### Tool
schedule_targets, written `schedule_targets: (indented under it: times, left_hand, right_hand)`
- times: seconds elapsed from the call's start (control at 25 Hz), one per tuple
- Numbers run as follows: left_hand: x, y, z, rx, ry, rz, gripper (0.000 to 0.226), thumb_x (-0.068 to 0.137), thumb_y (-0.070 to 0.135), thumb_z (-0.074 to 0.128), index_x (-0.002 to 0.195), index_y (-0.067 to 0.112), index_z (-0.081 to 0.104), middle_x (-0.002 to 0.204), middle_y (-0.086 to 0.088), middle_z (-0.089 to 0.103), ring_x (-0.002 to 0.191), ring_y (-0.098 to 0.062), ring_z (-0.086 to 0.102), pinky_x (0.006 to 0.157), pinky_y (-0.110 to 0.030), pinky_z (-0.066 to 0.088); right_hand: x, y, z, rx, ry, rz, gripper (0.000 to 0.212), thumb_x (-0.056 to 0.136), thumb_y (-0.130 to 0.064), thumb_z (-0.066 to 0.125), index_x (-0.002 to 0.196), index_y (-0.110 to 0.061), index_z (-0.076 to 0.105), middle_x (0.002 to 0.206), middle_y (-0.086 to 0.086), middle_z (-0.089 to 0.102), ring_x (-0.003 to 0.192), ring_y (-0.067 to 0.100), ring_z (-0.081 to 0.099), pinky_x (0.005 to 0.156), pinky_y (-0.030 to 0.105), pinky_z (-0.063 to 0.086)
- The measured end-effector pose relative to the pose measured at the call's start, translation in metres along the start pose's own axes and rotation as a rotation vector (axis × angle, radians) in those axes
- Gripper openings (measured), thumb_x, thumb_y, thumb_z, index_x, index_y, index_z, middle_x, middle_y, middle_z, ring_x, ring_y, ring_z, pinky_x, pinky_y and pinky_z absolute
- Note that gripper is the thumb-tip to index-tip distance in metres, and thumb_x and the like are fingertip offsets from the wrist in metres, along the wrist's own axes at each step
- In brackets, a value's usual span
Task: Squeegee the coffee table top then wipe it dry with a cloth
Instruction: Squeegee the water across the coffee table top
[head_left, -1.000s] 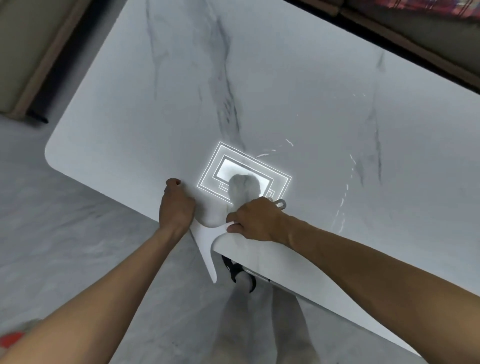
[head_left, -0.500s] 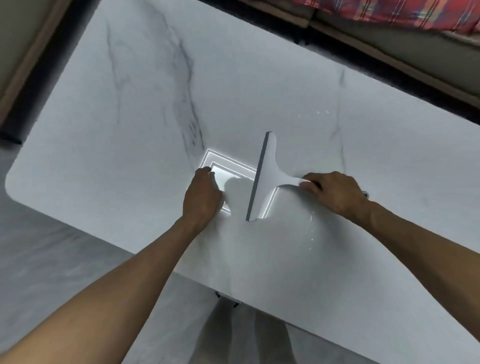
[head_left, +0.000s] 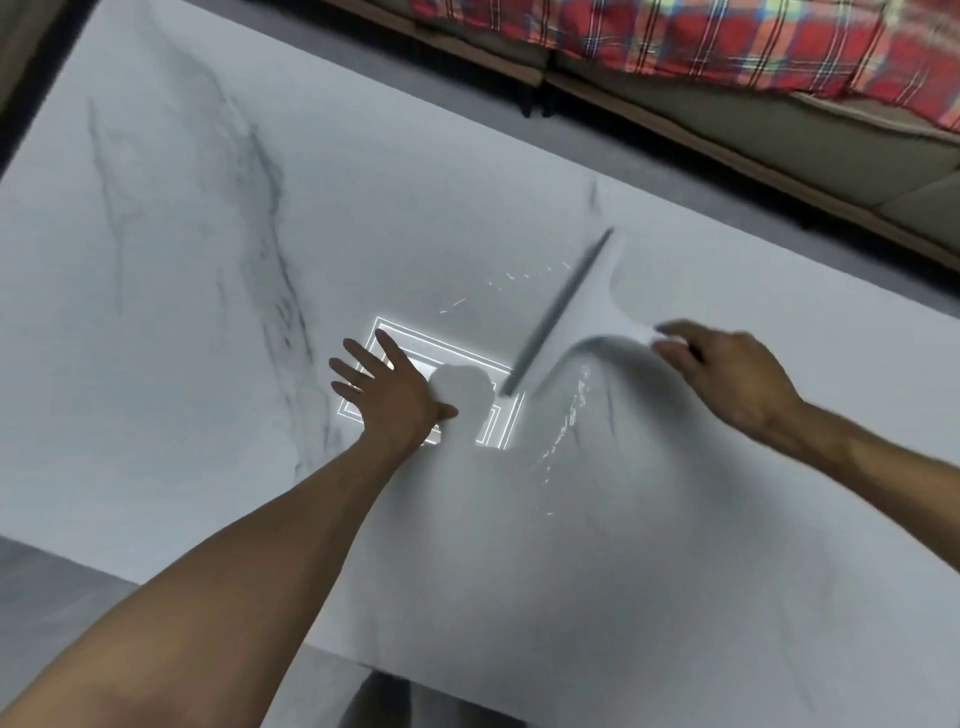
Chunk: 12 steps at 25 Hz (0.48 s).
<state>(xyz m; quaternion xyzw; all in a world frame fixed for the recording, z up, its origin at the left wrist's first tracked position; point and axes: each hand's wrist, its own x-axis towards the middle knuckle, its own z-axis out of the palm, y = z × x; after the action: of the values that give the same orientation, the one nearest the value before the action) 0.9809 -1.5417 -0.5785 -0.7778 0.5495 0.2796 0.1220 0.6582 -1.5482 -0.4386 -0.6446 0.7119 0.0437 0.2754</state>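
Head view: one squeegee (head_left: 571, 312) on the coffee table (head_left: 208, 260), handle pinched by right hand (head_left: 727, 374); left hand (head_left: 395, 395) spread flat.

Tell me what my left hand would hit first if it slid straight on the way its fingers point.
Probably nothing on the table: the left hand points up-left over bare marble table top, away from the squeegee. The path looks free to the far edge.

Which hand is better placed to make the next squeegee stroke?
Right. The right hand already grips the squeegee handle, blade on the table top beside water streaks. The left hand is empty, fingers spread.
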Motion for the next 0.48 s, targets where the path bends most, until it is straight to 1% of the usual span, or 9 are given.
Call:
schedule_targets:
  times: [0.04, 0.12, 0.16, 0.24, 0.28, 0.36, 0.48]
  left_hand:
    - [0.002, -0.002, 0.001, -0.008, -0.004, -0.013, 0.149, 0.050, 0.064, 0.082, 0.149, 0.003, -0.011, 0.150, -0.042, -0.009, 0.134, -0.067, -0.004, 0.109, -0.069, 0.008]
    - [0.005, -0.003, 0.002, 0.016, 0.001, -0.001, 0.148, 0.050, 0.066, 0.081, 0.150, 0.002, -0.009, 0.149, -0.044, -0.007, 0.133, -0.068, -0.001, 0.108, -0.069, 0.012]
    - [0.006, -0.003, 0.002, 0.025, -0.002, 0.007, 0.148, 0.050, 0.067, 0.080, 0.150, 0.001, -0.008, 0.148, -0.046, -0.006, 0.132, -0.069, 0.000, 0.108, -0.069, 0.014]
    - [0.007, -0.001, 0.002, 0.027, -0.019, 0.013, 0.149, 0.050, 0.068, 0.080, 0.149, 0.000, -0.009, 0.147, -0.047, -0.006, 0.131, -0.071, 0.000, 0.107, -0.070, 0.015]
    - [0.008, -0.001, 0.002, 0.032, -0.023, 0.011, 0.150, 0.049, 0.068, 0.080, 0.149, 0.000, -0.009, 0.146, -0.048, -0.005, 0.131, -0.071, 0.001, 0.106, -0.071, 0.015]
    - [0.010, -0.001, 0.002, 0.033, -0.029, -0.004, 0.151, 0.048, 0.068, 0.080, 0.149, 0.000, -0.010, 0.147, -0.047, -0.005, 0.131, -0.070, 0.001, 0.106, -0.070, 0.016]
    - [0.011, -0.001, 0.002, 0.022, -0.046, -0.015, 0.151, 0.049, 0.069, 0.078, 0.149, 0.001, -0.012, 0.147, -0.047, -0.007, 0.131, -0.070, -0.001, 0.107, -0.070, 0.015]
  right_hand:
    - [0.027, -0.018, -0.003, 0.056, 0.014, -0.023, 0.037, 0.098, -0.049, 0.040, 0.128, -0.035, 0.056, 0.099, 0.008, 0.072, 0.099, 0.035, 0.063, 0.086, 0.040, 0.049]
    - [0.084, -0.060, -0.006, 0.168, 0.024, -0.037, 0.040, 0.100, -0.040, 0.036, 0.140, -0.037, 0.046, 0.116, 0.012, 0.068, 0.111, 0.038, 0.057, 0.099, 0.044, 0.044]
    - [0.110, -0.082, -0.005, 0.231, 0.034, -0.030, 0.043, 0.101, -0.036, 0.034, 0.143, -0.036, 0.042, 0.125, 0.010, 0.064, 0.117, 0.039, 0.053, 0.103, 0.046, 0.042]
    - [0.147, -0.118, 0.002, 0.326, 0.067, -0.006, 0.045, 0.102, -0.031, 0.032, 0.146, -0.031, 0.039, 0.139, 0.006, 0.056, 0.124, 0.037, 0.049, 0.108, 0.044, 0.038]
    - [0.159, -0.133, 0.007, 0.329, 0.071, -0.005, 0.045, 0.102, -0.029, 0.031, 0.146, -0.028, 0.039, 0.142, 0.006, 0.053, 0.127, 0.036, 0.047, 0.109, 0.043, 0.036]
    - [0.167, -0.151, 0.021, 0.250, 0.055, -0.029, 0.044, 0.102, -0.026, 0.031, 0.145, -0.024, 0.041, 0.142, 0.008, 0.052, 0.128, 0.039, 0.044, 0.106, 0.042, 0.036]
    - [0.144, -0.141, 0.041, 0.113, 0.039, -0.113, 0.044, 0.102, -0.029, 0.032, 0.145, -0.031, 0.040, 0.133, 0.011, 0.059, 0.119, 0.042, 0.051, 0.097, 0.043, 0.040]
